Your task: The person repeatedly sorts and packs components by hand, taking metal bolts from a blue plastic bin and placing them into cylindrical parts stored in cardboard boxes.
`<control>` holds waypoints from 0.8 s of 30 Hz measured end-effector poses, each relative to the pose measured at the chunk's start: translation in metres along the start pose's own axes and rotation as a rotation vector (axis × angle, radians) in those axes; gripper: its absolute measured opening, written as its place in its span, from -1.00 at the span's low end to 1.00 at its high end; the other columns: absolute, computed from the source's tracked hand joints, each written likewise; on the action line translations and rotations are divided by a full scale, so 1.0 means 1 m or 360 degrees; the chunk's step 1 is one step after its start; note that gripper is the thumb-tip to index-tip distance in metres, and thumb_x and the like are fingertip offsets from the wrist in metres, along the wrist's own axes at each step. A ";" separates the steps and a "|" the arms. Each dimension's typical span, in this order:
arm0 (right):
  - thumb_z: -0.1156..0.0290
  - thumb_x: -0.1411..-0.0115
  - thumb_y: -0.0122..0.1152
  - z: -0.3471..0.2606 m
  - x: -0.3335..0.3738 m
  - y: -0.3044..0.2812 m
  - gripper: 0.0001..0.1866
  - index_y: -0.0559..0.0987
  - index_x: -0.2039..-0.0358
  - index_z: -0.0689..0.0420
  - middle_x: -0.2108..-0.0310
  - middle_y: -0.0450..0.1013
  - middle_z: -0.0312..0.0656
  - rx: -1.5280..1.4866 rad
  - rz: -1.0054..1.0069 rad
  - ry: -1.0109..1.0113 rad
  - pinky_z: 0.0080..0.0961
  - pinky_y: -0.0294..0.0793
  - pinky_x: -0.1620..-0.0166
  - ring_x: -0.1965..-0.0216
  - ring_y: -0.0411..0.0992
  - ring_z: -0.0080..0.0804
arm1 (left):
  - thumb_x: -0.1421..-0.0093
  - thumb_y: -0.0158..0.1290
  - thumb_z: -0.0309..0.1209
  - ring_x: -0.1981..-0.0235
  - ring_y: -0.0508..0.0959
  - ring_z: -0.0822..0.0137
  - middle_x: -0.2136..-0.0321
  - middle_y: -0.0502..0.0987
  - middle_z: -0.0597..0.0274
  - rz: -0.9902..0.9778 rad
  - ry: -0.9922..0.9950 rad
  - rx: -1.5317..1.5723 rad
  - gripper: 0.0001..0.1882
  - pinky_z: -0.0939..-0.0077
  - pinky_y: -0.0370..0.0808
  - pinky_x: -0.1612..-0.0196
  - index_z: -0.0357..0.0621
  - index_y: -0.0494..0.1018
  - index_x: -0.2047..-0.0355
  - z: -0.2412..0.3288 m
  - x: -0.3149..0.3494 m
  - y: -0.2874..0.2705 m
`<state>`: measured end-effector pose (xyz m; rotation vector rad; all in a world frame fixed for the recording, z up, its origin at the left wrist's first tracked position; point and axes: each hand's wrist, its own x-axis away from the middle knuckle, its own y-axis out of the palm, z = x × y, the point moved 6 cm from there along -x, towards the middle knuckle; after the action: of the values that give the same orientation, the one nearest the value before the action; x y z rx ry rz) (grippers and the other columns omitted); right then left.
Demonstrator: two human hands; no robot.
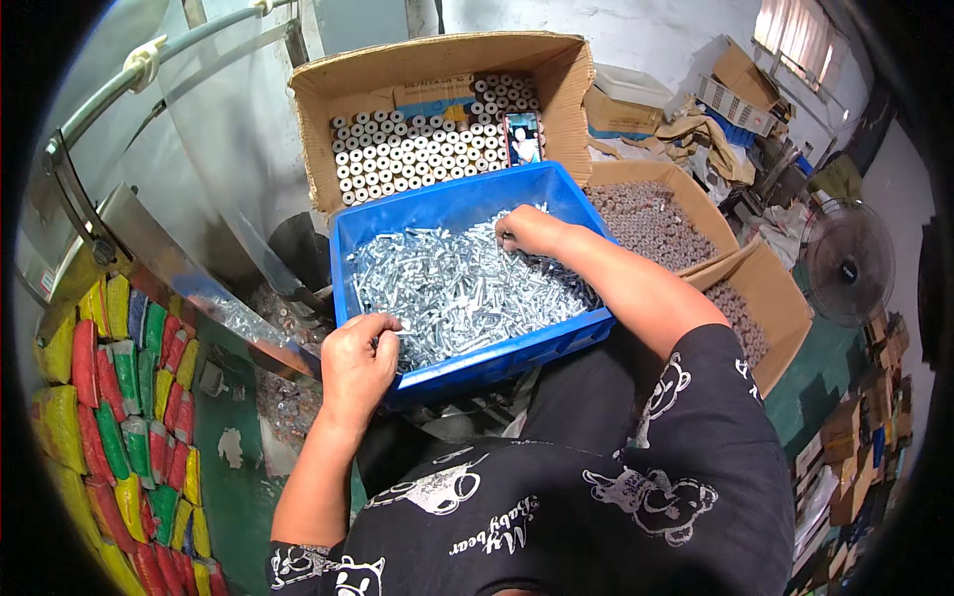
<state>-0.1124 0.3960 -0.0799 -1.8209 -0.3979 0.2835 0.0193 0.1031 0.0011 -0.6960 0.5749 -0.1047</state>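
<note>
A blue plastic bin (467,370) in front of me holds a heap of small silvery metal pieces (447,288) that look like screws or bolts. My left hand (360,360) is at the bin's left near corner, its fingers curled and the thumb drawn in. Whatever it pinches, if anything, is too small to name. On the far right part of the heap rests my right hand (537,232), fingers bent down into the pieces. Those fingertips are partly hidden, so what they grip cannot be made out.
Behind the bin, a cardboard box (447,55) holds rows of white-faced round parts (407,154), with a phone (523,139) propped at its right. Two open cartons (720,199) of small parts flank the bin's right. Colourful packed bags (124,397) lie left; a fan (848,263) stands right.
</note>
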 end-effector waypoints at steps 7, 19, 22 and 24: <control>0.34 -0.10 0.18 0.011 0.000 -0.009 -0.81 0.56 0.35 0.19 0.40 0.51 0.03 -0.0039 0.0253 0.0060 -0.21 0.44 0.23 0.31 0.49 0.00 | 0.01 0.01 -0.54 0.53 0.55 0.08 0.56 0.53 0.01 0.0006 0.0076 0.0064 -0.89 0.33 0.48 0.41 -0.22 0.54 0.49 -0.003 0.000 -0.001; 0.46 -0.21 0.11 -0.009 -0.033 -0.029 -0.90 0.48 0.35 0.24 0.63 0.32 -0.27 -0.1977 0.0101 0.0653 -0.64 0.22 0.65 0.68 0.25 -0.58 | 0.00 -0.03 -0.52 0.52 0.55 0.09 0.52 0.54 0.00 -0.0060 0.0112 0.0116 -0.86 0.33 0.48 0.40 -0.23 0.54 0.48 -0.011 0.001 0.000; 0.32 -0.10 0.20 -0.040 -0.069 -0.018 -0.76 0.61 0.37 0.27 0.46 0.53 -0.06 -0.0383 0.0055 0.0589 -0.31 0.49 0.37 0.50 0.48 -0.23 | 0.00 -0.03 -0.51 0.50 0.56 0.07 0.52 0.54 0.00 -0.0078 0.0101 0.0109 -0.86 0.31 0.49 0.38 -0.22 0.54 0.49 -0.011 0.001 0.000; 0.45 -0.04 0.10 -0.029 -0.091 0.020 -0.77 0.61 0.33 0.29 0.26 0.51 0.13 0.0388 -0.0036 0.0462 -0.16 0.47 0.11 0.20 0.49 0.07 | 0.00 -0.03 -0.51 0.49 0.56 0.06 0.52 0.54 0.00 -0.0064 0.0157 0.0108 -0.85 0.30 0.49 0.37 -0.22 0.54 0.49 -0.006 -0.001 0.001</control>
<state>-0.1812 0.3283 -0.0919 -1.5872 -0.1715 0.0464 0.0151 0.1005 -0.0026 -0.6391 0.6492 -0.1959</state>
